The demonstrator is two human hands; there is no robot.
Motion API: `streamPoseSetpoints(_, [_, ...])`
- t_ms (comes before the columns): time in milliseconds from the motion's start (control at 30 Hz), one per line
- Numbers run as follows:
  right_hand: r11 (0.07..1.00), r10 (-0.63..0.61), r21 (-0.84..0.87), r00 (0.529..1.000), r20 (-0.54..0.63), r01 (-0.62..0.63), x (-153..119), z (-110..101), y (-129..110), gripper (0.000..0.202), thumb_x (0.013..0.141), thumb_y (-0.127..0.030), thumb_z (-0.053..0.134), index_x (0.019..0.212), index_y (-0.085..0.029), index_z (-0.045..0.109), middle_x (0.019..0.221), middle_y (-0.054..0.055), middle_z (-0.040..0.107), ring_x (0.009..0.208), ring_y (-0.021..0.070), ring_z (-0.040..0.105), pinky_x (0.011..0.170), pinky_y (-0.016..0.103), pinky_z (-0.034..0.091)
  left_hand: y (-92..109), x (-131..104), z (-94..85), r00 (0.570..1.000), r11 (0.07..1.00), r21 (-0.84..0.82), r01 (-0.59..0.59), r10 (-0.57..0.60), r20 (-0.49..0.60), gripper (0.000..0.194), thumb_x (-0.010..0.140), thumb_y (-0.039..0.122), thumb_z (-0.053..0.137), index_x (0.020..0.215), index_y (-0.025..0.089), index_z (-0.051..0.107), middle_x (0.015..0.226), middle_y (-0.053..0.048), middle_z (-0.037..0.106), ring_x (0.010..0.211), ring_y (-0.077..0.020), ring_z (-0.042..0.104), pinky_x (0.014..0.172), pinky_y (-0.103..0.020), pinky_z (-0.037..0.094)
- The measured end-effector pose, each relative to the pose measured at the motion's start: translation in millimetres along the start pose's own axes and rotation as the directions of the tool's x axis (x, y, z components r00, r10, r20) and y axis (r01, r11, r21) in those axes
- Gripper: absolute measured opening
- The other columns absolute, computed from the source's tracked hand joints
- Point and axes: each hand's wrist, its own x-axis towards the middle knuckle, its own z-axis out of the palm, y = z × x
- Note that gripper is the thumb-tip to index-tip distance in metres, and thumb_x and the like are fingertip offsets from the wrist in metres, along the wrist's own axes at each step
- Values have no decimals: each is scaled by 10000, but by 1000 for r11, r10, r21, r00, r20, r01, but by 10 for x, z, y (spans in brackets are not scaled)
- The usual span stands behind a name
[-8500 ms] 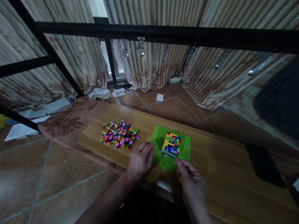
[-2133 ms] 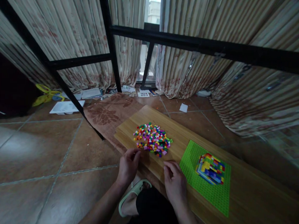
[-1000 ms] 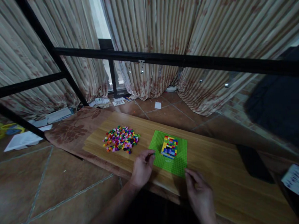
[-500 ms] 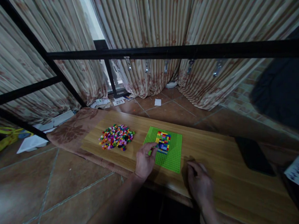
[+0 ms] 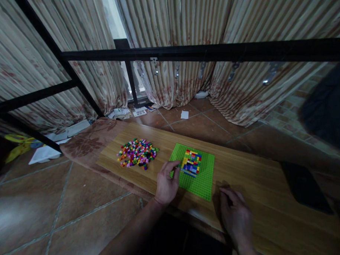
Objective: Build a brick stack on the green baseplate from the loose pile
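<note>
No readable text or numbers

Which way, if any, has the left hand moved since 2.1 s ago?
Yes: the left hand went rightward, from beside the loose bricks to the fixed green baseplate.

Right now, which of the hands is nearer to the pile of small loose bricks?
Left. The left hand is just right of the pile; the right hand is farther right, beyond the green plate.
</note>
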Motion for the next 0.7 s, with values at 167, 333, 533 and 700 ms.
streamPoseSetpoints(167, [1000,-8,2,1000,13,8,4,-1,12,362,889,-428,417,926,-194,690,1001,78,669,831,199,640,744,303,483,-15,14,-36,963,914,-307,266,-266,42,196,861,234,537,987,181,678,872,-39,637,771,-138,607,733,-273,495])
streamPoseSetpoints(333, [1000,0,-31,1000,9,1,-1,5,33,384,885,-445,400,924,-199,691,1023,86,672,845,206,634,739,312,478,25,-8,-71,907,742,-531,411,-393,152,178,826,290,593,933,163,656,800,-9,625,722,-114,599,712,-244,494])
streamPoseSetpoints(533, [1000,0,-28,1000,13,0,5,5,2,382,882,-429,396,922,-188,690,1012,95,677,829,206,631,721,311,474,84,-15,-82,962,888,-373,270,-239,129,158,829,274,601,945,176,642,830,-20,661,770,-142,627,739,-271,515])
streamPoseSetpoints(700, [999,-5,-35,1000,18,5,6,2,1,355,882,-400,413,930,-184,690,1003,94,679,831,208,629,719,313,473,77,73,-29,995,998,-36,48,-44,90,180,873,213,535,1002,208,660,955,-38,710,909,-171,660,852,-320,516])
